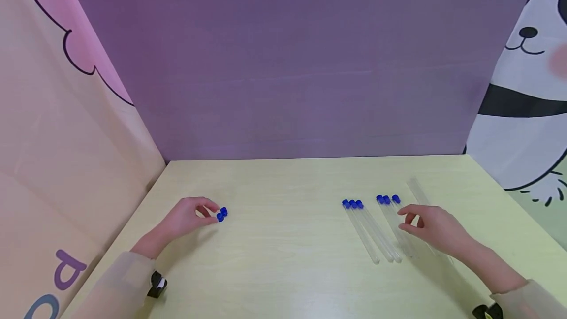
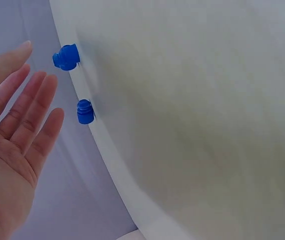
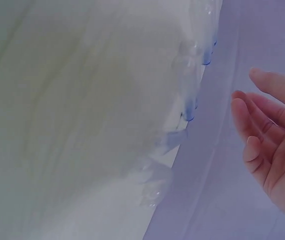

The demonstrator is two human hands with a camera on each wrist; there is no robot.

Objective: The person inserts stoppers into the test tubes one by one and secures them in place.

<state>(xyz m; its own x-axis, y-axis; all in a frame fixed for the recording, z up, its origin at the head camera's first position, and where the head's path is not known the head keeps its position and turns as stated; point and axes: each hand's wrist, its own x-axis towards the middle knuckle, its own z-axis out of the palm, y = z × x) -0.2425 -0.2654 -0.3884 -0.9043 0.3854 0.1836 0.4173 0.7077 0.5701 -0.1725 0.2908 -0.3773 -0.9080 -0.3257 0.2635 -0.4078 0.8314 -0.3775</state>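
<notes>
My left hand is at the left of the table, thumb and fingertips close by small blue caps. In the left wrist view, its fingers are spread with a gap between them and the caps. My right hand hovers at the right over clear test tubes, thumb and fingers apart with nothing between them. Just left of it lie three capped tubes, partly covered by the hand. Clear tubes without visible caps reach out from behind it; their middles are hidden.
Three more blue-capped test tubes lie side by side, left of the others, caps toward the back. A purple backdrop stands behind the pale table. Printed cloths flank it on the left and right.
</notes>
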